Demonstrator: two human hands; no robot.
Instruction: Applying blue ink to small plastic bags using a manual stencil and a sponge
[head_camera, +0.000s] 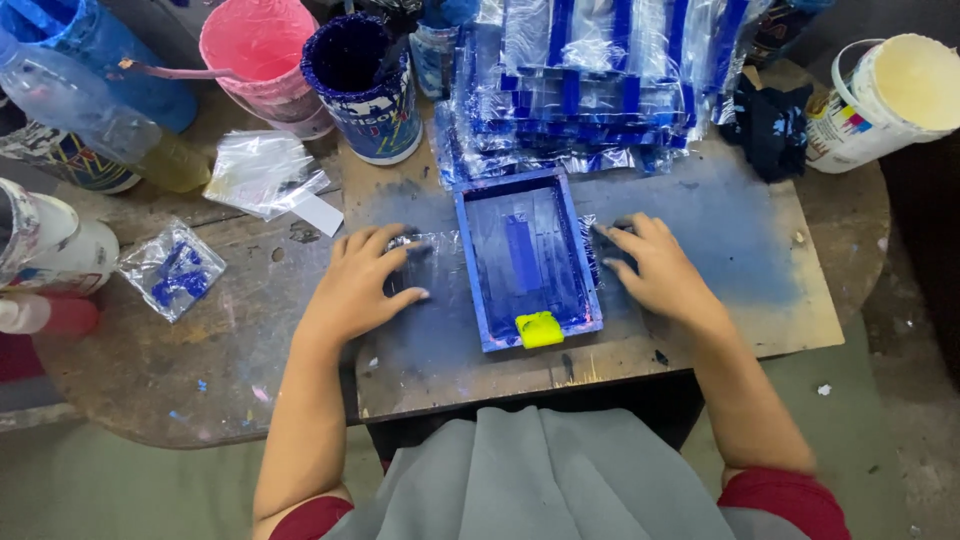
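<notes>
Grey cloth over the lap (540, 475) sits nearest, both forearms reaching up from it.

Left hand (362, 285): fingers (400, 262) spread flat, palm down, pressing a clear plastic sheet (425, 250) against the board just left of the blue frame (527, 258). No grip closed round anything. Right hand (655, 268): fingers likewise splayed and flat, tips at the frame's right rail, on crinkled plastic there. Nothing pinched that I can see.

Frame lies flat at the middle of the blue-stained board (720, 230), between the two hands. Yellow wedge (539, 329) rests at its near edge, wet with blue ink.

Progress, as a judgement: a tall heap of blue-printed plastic sheets (590, 80) behind the frame suggests many are done; one sheet seems under the frame now. How many remain, cannot tell.

Room: board's near edge is close to the wedge. Right side of the board is open; a dark rag (770, 125) and white bucket (890, 95) sit beyond. Left is crowded: blue pot (365, 85), pink tub (262, 50), bottle (95, 115), loose plastic bags (262, 172) on the round tabletop (160, 370).
</notes>
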